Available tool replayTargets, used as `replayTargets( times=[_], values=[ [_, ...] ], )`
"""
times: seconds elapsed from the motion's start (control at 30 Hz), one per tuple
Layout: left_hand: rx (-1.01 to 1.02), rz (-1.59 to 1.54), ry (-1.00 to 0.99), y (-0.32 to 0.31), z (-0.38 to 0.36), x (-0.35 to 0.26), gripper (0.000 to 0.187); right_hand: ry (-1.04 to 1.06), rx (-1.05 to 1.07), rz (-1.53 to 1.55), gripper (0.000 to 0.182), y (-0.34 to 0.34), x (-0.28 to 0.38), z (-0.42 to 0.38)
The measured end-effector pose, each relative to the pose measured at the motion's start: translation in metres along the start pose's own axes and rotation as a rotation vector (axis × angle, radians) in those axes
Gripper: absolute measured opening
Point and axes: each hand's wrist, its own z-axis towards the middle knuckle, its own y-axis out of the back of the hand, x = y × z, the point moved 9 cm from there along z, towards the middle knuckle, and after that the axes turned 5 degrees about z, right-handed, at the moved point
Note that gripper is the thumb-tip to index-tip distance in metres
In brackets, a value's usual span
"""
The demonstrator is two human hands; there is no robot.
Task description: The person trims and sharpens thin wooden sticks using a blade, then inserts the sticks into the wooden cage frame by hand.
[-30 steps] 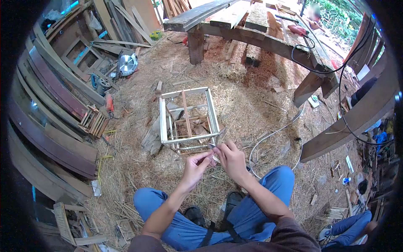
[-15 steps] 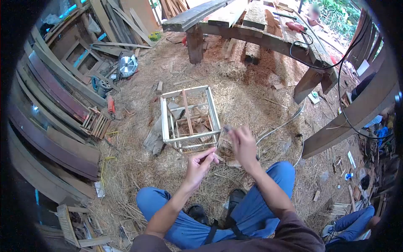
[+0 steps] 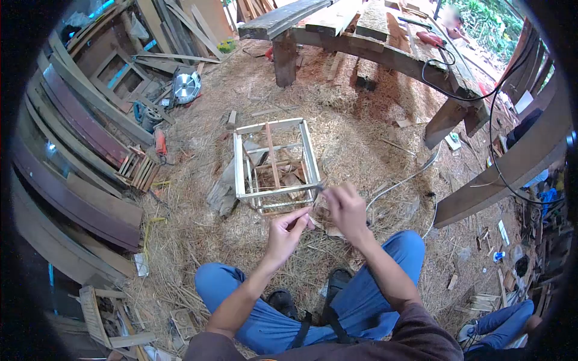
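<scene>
Straw-covered workshop floor [image 3: 373, 144], lumber stacked along its left edge. Wooden frame [image 3: 276, 165] is sitting mid-floor, just ahead of both hands. Left hand [image 3: 284, 231] is pinching sth thin; right hand [image 3: 344, 206] is closing narrow on a small pointed piece, item unclear. Recommended: keep grip firm, work close to frame's near rail.

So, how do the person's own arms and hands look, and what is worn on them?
Both arms are bare from the hands up past the elbows. The left hand and right hand wear no gloves. Short dark brownish sleeves begin at the upper arms. No watch or ring shows.
</scene>
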Motion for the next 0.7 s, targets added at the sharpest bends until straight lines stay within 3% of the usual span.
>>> replayTargets(
  times=[0.07,0.1,0.13,0.27,0.37,0.5,0.67,0.7],
  values=[
    [0.004,-0.013,-0.095,-0.001,0.002,-0.006,0.026,0.013,-0.066,-0.02,0.008,0.006,-0.002,0.005],
    [0.008,-0.007,-0.049,-0.001,0.001,-0.003,0.026,0.016,-0.102,-0.034,0.009,0.011,-0.002,0.004],
    [0.017,0.002,-0.006,0.0,0.001,-0.001,0.026,-0.049,0.001,0.011,0.009,-0.002,-0.002,-0.005],
    [0.018,0.004,0.057,0.0,0.001,0.004,0.026,0.094,0.036,0.021,0.01,-0.015,0.013,-0.01],
    [0.026,-0.009,0.005,0.002,-0.001,0.004,0.027,-0.108,-0.063,-0.006,0.011,0.007,-0.011,0.006],
    [0.035,-0.046,0.066,-0.001,0.001,0.011,0.028,0.129,0.057,0.073,0.01,-0.017,0.023,-0.015],
    [0.043,-0.027,0.034,0.001,-0.001,0.001,0.028,-0.102,-0.115,-0.051,0.015,0.009,-0.027,0.005],
    [0.048,-0.03,0.051,0.001,-0.002,0.002,0.029,-0.065,-0.075,-0.009,0.013,0.005,-0.02,0.003]
  ],
)
